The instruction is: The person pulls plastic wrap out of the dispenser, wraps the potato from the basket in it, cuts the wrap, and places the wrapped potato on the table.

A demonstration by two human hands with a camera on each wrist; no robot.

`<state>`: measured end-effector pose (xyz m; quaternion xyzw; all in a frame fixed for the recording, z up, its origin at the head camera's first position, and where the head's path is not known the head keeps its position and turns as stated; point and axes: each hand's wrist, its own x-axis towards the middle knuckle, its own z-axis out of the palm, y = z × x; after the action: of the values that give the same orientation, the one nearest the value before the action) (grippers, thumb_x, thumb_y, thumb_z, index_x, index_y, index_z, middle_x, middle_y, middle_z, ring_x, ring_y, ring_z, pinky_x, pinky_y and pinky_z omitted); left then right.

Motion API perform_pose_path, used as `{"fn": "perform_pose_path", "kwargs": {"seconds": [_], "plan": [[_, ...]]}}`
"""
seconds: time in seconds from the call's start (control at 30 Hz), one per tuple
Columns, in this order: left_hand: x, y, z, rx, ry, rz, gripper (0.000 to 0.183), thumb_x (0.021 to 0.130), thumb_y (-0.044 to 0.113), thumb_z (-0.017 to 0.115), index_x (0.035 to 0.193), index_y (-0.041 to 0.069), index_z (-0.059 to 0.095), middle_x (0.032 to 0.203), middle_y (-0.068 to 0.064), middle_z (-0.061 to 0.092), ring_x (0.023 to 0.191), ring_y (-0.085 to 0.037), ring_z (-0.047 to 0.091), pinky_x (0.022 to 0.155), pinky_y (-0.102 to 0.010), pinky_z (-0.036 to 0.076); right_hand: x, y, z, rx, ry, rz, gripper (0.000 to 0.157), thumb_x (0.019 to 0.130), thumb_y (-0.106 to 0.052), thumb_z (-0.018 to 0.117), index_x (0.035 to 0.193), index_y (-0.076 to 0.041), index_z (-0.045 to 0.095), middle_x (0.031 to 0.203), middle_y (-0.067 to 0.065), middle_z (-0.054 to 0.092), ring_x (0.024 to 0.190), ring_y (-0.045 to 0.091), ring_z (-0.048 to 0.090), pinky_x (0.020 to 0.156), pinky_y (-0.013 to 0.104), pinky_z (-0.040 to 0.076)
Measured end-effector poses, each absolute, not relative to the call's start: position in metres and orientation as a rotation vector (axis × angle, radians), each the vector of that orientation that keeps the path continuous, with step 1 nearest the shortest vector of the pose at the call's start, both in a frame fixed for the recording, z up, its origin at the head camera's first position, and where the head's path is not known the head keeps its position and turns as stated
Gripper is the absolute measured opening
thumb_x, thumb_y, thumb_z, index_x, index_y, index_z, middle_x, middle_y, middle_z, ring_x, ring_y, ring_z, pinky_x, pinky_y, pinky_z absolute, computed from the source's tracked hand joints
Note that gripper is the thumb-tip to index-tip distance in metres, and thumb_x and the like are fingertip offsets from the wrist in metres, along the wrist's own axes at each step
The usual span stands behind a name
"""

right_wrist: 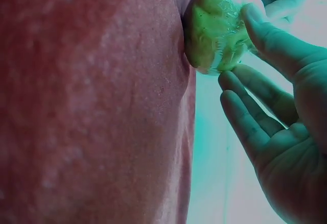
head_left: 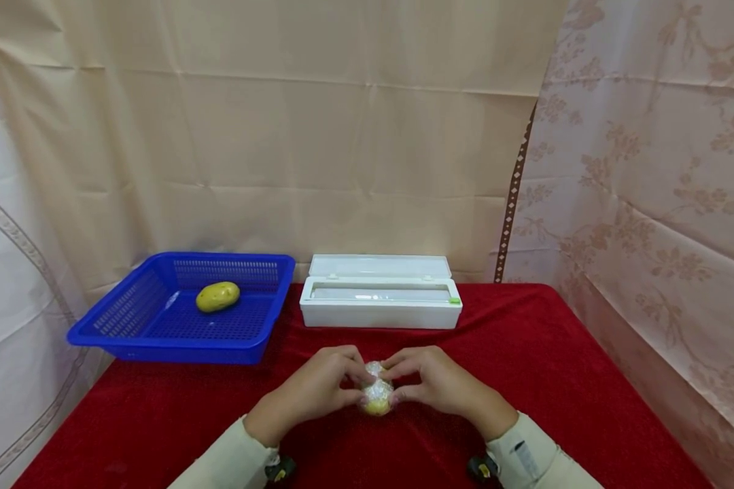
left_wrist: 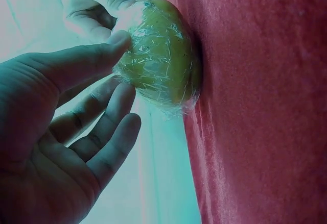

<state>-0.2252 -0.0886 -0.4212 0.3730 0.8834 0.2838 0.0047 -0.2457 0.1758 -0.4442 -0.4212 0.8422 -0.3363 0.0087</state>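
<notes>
A yellow potato (head_left: 377,407) wrapped in clear cling film rests on the red cloth, close to the front of the table. My left hand (head_left: 321,384) pinches the film and the potato from the left with thumb and fingertips. From the other side my right hand (head_left: 437,382) does the same. In the left wrist view, crinkled film covers the potato (left_wrist: 166,55), and the left thumb presses its upper side. The right wrist view shows the right thumb on the wrapped potato (right_wrist: 212,27), fingertips at its edge. The potato's far end is partly hidden by fingers.
A blue plastic basket (head_left: 189,354) stands at the back left with an unwrapped potato (head_left: 217,297) inside. Behind the hands is a white cling film dispenser (head_left: 381,317), lid raised, a roll showing and a green piece at its right end. Curtains hang behind and beside the table.
</notes>
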Motion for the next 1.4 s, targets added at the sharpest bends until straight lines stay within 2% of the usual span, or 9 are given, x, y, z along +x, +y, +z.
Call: {"fn": "perform_pose_path", "kwargs": {"seconds": [0.2, 0.33, 0.47, 0.6, 0.8, 1.07, 1.27, 1.4], "plan": [[-0.225, -0.09, -0.421, 1.189, 2.739, 0.871, 0.025, 0.08, 0.024, 0.091, 0.104, 0.019, 0.082, 0.099, 0.013, 0.066, 0.09, -0.003, 0.063, 0.081, -0.023, 0.056, -0.244, 0.172, -0.443, -1.34, 2.668, -1.054, 0.016, 0.092, -0.019, 0.079, 0.108, -0.022, 0.082, 0.12, -0.003, 0.074, 0.112, 0.013, 0.07, 0.096, 0.032, 0.057], [-0.225, -0.09, -0.421, 1.163, 2.764, 0.847, 0.031, 0.076, 0.023, 0.094, 0.103, 0.019, 0.08, 0.1, 0.013, 0.064, 0.089, -0.003, 0.062, 0.08, -0.02, 0.054, -0.24, 0.171, -0.44, -1.318, 2.671, -0.97, 0.025, 0.095, -0.028, 0.077, 0.119, -0.025, 0.078, 0.128, -0.006, 0.07, 0.118, 0.01, 0.066, 0.101, 0.036, 0.055], [-0.225, -0.092, -0.422, 1.138, 2.792, 0.849, 0.032, 0.074, 0.02, 0.095, 0.101, 0.02, 0.076, 0.1, 0.011, 0.064, 0.09, -0.005, 0.064, 0.08, -0.02, 0.054, -0.239, 0.171, -0.439, -1.261, 2.644, -0.919, 0.04, 0.091, -0.034, 0.081, 0.129, -0.027, 0.073, 0.135, -0.01, 0.065, 0.125, 0.009, 0.061, 0.106, 0.037, 0.052], [-0.226, -0.093, -0.423, 1.15, 2.798, 0.856, 0.031, 0.076, 0.02, 0.094, 0.101, 0.019, 0.076, 0.101, 0.009, 0.065, 0.091, -0.006, 0.065, 0.08, -0.02, 0.054, -0.24, 0.17, -0.442, -1.272, 2.661, -0.931, 0.043, 0.087, -0.03, 0.084, 0.129, -0.026, 0.072, 0.134, -0.009, 0.066, 0.124, 0.009, 0.062, 0.104, 0.035, 0.053], [-0.23, -0.094, -0.425, 1.147, 2.779, 0.903, 0.028, 0.079, 0.016, 0.091, 0.104, 0.018, 0.078, 0.101, 0.009, 0.066, 0.09, -0.005, 0.065, 0.077, -0.022, 0.057, -0.241, 0.17, -0.445, -1.335, 2.685, -0.966, 0.04, 0.09, -0.027, 0.081, 0.128, -0.022, 0.072, 0.133, -0.006, 0.068, 0.123, 0.012, 0.064, 0.102, 0.035, 0.054], [-0.234, -0.097, -0.428, 1.103, 2.737, 1.112, 0.022, 0.081, 0.015, 0.089, 0.102, 0.017, 0.081, 0.098, 0.009, 0.071, 0.091, -0.009, 0.069, 0.078, -0.03, 0.06, -0.242, 0.174, -0.442, -1.266, 2.633, -1.018, 0.041, 0.095, -0.029, 0.075, 0.135, -0.025, 0.068, 0.132, -0.014, 0.067, 0.121, 0.006, 0.064, 0.102, 0.034, 0.054], [-0.236, -0.099, -0.427, 0.998, 2.674, 1.261, 0.024, 0.086, 0.015, 0.085, 0.108, 0.02, 0.078, 0.104, 0.01, 0.074, 0.093, -0.005, 0.072, 0.082, -0.026, 0.06, -0.243, 0.178, -0.439, -1.132, 2.539, -1.163, 0.04, 0.099, -0.035, 0.069, 0.138, -0.031, 0.063, 0.13, -0.018, 0.068, 0.118, 0.007, 0.065, 0.102, 0.043, 0.055], [-0.236, -0.099, -0.426, 0.951, 2.654, 1.336, 0.023, 0.089, 0.021, 0.083, 0.112, 0.021, 0.078, 0.104, 0.011, 0.076, 0.094, -0.004, 0.072, 0.082, -0.024, 0.059, -0.244, 0.179, -0.435, -1.07, 2.506, -1.252, 0.034, 0.101, -0.036, 0.065, 0.136, -0.034, 0.061, 0.128, -0.016, 0.068, 0.12, 0.009, 0.065, 0.102, 0.04, 0.054]]}}
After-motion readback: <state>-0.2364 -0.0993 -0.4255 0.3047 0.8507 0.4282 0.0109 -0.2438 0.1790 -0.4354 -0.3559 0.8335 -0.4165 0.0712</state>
